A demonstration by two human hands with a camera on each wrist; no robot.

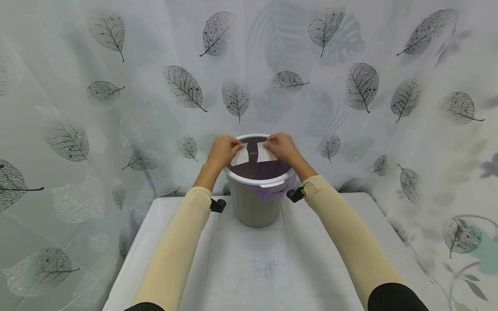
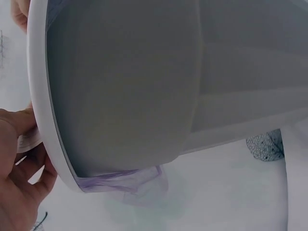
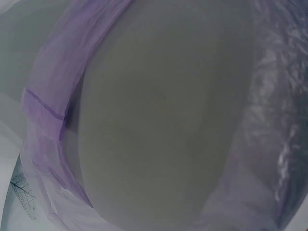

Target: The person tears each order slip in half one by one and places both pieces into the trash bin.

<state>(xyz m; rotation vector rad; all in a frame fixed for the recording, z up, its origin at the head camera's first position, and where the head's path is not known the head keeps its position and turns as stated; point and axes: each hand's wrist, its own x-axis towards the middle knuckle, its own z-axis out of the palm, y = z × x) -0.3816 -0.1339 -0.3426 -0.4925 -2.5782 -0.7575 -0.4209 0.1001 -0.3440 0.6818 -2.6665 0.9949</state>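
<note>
The left hand (image 2: 17, 178) pinches white paper (image 2: 29, 139) against the bin's white rim (image 2: 41, 120) (purple liner (image 2: 139, 180) below).

The bin (image 1: 254, 207) stands on the table (image 1: 249, 263), at the middle of its far edge, with the curtain (image 1: 116, 108) behind it. Its liner bag (image 1: 268, 192) hangs over the near rim. Above the bin's mouth, the left hand (image 1: 222, 150) holds one paper piece (image 1: 240, 155); to its right, the right hand (image 1: 283, 146) holds another paper piece (image 1: 266, 153).

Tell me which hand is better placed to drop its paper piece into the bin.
Either, slightly the right. The right hand pinches its paper piece above the bin opening; the left hand holds its piece nearer the rim.
</note>
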